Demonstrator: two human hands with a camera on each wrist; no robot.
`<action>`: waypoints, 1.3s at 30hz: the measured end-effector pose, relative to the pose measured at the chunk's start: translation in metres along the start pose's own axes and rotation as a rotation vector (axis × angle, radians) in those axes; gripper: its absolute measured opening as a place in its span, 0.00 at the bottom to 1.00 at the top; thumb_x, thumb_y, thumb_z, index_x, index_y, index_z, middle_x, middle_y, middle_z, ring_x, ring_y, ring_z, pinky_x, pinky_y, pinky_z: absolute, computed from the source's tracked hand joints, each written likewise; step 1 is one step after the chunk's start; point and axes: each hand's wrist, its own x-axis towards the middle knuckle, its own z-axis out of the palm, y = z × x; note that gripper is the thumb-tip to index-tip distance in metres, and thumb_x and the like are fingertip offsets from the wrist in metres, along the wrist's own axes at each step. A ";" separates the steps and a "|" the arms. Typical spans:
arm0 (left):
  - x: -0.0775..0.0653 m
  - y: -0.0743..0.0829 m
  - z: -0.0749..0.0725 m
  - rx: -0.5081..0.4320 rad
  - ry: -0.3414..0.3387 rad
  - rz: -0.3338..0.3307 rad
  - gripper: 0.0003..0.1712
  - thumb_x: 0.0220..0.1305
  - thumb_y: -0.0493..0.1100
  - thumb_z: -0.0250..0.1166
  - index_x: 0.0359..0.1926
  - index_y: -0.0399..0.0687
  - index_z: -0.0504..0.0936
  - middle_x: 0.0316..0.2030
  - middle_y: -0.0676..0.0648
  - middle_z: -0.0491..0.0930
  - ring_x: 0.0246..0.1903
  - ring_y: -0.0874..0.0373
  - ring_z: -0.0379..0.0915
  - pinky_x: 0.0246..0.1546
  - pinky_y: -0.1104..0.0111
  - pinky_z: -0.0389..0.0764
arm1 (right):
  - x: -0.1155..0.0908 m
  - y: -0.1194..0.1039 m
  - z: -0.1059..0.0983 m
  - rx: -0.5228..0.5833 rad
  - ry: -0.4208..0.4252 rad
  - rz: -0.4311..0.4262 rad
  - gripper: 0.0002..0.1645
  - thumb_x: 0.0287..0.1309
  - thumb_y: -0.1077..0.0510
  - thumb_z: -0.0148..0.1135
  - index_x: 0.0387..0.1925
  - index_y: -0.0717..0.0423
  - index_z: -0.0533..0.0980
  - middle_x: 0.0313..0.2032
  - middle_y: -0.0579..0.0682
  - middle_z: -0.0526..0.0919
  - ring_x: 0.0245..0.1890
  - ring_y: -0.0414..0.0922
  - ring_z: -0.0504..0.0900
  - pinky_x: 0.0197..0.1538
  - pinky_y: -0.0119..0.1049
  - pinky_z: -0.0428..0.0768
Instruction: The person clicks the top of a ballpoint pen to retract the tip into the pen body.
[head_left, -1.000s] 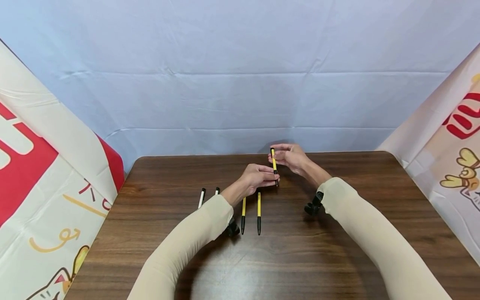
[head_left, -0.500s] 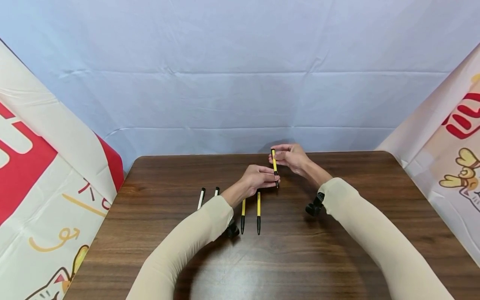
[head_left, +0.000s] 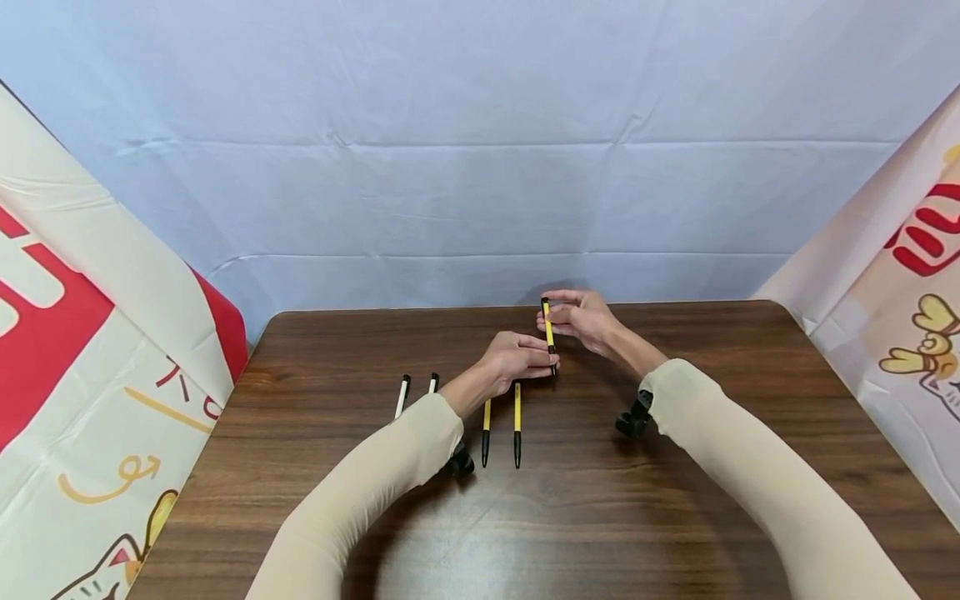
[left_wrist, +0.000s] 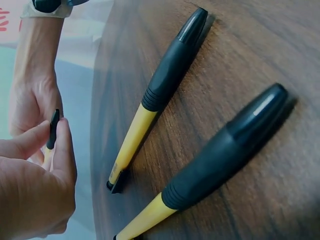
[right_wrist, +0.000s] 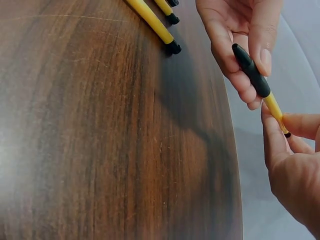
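Both hands hold one yellow pen (head_left: 550, 335) with a black grip, above the table near its far edge. My left hand (head_left: 513, 358) pinches the pen's black front part between thumb and fingers. Higher up, my right hand (head_left: 590, 322) pinches the yellow barrel close to its black end. The right wrist view shows the held pen (right_wrist: 257, 77) tilted, its black tapered end towards the left hand's palm. Two more yellow pens, one (head_left: 517, 425) to the right of the other (head_left: 486, 433), lie side by side below the left hand. The left forearm may hide part of them.
Two white pens with black ends, one (head_left: 402, 395) left of the other (head_left: 434, 382), lie partly hidden behind the left sleeve. The brown wooden table (head_left: 675, 517) ends at a pale cloth backdrop (head_left: 480, 192). Printed cloths hang at both sides.
The hands and the held pen stay almost in place. The pen's thin tip, seen below the left fingers half a second ago, no longer shows clearly. The right wrist has shifted slightly right.
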 end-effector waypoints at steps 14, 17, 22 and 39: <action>-0.013 -0.008 -0.001 0.088 -0.032 0.014 0.21 0.68 0.27 0.69 0.60 0.24 0.80 0.46 0.34 0.89 0.46 0.49 0.90 0.48 0.63 0.89 | -0.015 0.005 0.006 -0.022 -0.004 0.013 0.31 0.76 0.74 0.49 0.77 0.68 0.63 0.53 0.68 0.83 0.44 0.46 0.91 0.60 0.44 0.85; -0.019 -0.010 -0.001 0.117 -0.031 0.015 0.19 0.68 0.27 0.70 0.58 0.25 0.81 0.45 0.35 0.89 0.46 0.48 0.90 0.48 0.62 0.89 | -0.019 0.007 0.008 -0.028 -0.008 0.009 0.32 0.75 0.75 0.51 0.77 0.69 0.62 0.49 0.64 0.85 0.44 0.47 0.91 0.59 0.44 0.86; -0.025 -0.015 -0.002 0.146 -0.036 0.025 0.17 0.66 0.25 0.70 0.55 0.25 0.81 0.43 0.37 0.89 0.46 0.47 0.89 0.48 0.61 0.90 | -0.025 0.011 0.011 -0.041 -0.017 0.007 0.32 0.75 0.76 0.51 0.77 0.71 0.61 0.52 0.69 0.83 0.48 0.51 0.90 0.56 0.41 0.87; -0.047 -0.022 0.001 0.263 -0.048 0.059 0.21 0.65 0.25 0.71 0.57 0.24 0.81 0.44 0.36 0.89 0.45 0.44 0.90 0.46 0.61 0.90 | -0.044 0.018 0.018 -0.070 -0.003 -0.005 0.33 0.72 0.77 0.56 0.75 0.71 0.64 0.45 0.63 0.89 0.45 0.49 0.91 0.52 0.41 0.89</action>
